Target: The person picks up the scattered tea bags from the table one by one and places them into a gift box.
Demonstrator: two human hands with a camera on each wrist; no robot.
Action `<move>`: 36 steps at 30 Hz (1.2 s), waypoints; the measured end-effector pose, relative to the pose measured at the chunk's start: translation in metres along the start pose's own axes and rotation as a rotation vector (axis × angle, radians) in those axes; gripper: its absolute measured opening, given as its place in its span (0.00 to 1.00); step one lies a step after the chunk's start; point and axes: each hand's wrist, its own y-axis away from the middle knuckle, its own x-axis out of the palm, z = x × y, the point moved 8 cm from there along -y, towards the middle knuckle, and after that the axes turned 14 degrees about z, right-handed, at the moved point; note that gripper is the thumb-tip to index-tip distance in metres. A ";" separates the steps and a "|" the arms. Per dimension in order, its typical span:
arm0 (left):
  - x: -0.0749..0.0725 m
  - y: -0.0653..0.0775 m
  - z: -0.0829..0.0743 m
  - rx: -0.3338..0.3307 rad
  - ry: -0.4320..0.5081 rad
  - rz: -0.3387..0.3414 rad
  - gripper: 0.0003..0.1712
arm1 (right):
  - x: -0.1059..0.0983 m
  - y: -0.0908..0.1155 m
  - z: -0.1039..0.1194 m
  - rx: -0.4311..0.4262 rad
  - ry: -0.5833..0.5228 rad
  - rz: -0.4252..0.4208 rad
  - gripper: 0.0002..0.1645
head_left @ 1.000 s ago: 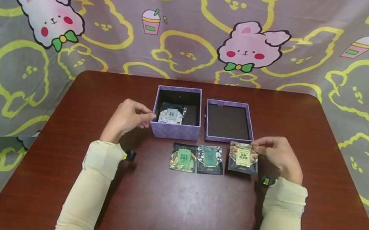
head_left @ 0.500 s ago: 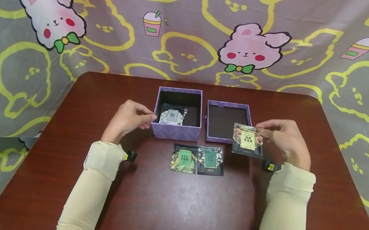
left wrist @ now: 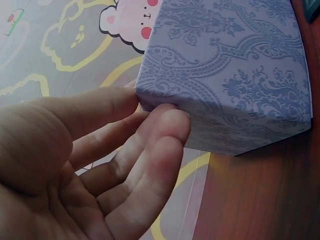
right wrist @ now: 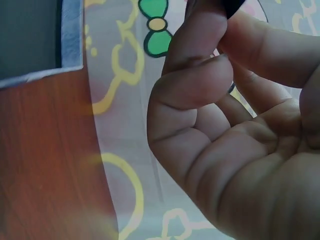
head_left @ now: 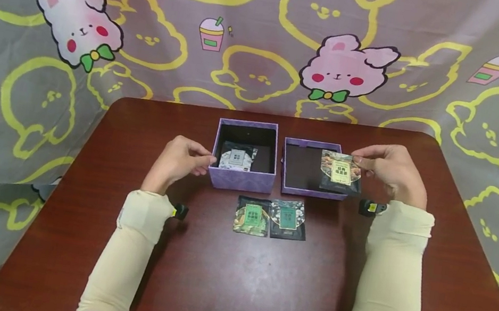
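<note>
A black tea sachet with a yellow label (head_left: 341, 172) hangs over the right part of a shallow purple box lid (head_left: 287, 189). My right hand (head_left: 395, 169) pinches its upper right corner between thumb and fingers. In the right wrist view only a dark corner of the sachet (right wrist: 234, 6) shows at the fingertips. My left hand (head_left: 181, 161) holds the left front corner of the purple patterned box (head_left: 241, 180), its thumb and bent fingers (left wrist: 167, 155) against the wall. Inside that box lies a sachet with a pale label (head_left: 236, 159), partly covering another.
In front of the box, a green-label sachet (head_left: 252, 216) and a teal-label sachet (head_left: 288, 219) lie side by side on the brown table (head_left: 252, 296). A cartoon-printed cloth (head_left: 260, 17) hangs behind and at both sides.
My right hand has lifted the yellow-label sachet off its place beside the other two and carried it back over the lid. The left hand has stayed at the box corner.
</note>
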 end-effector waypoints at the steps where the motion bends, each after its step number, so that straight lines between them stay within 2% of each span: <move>1: 0.000 0.000 0.000 -0.002 0.000 0.000 0.10 | -0.001 -0.002 0.002 0.003 -0.003 0.004 0.18; 8: 0.004 -0.001 -0.002 0.000 0.014 0.010 0.10 | -0.016 -0.021 0.025 -0.017 -0.040 0.031 0.20; 14: 0.003 -0.003 -0.004 0.004 0.005 0.000 0.10 | -0.018 -0.025 0.040 -0.010 -0.051 0.045 0.19; 19: 0.001 -0.002 -0.004 -0.001 -0.010 0.005 0.10 | -0.003 -0.035 0.057 -0.023 -0.112 0.034 0.14; 25: -0.003 0.001 0.000 -0.002 -0.003 -0.012 0.10 | 0.026 -0.050 0.086 -0.073 -0.164 0.083 0.13; 32: -0.003 0.003 -0.001 0.005 -0.003 -0.020 0.10 | 0.049 -0.057 0.102 -0.083 -0.181 0.124 0.14; 36: -0.001 0.003 -0.001 0.005 0.007 -0.016 0.10 | 0.055 -0.062 0.108 -0.082 -0.195 0.115 0.13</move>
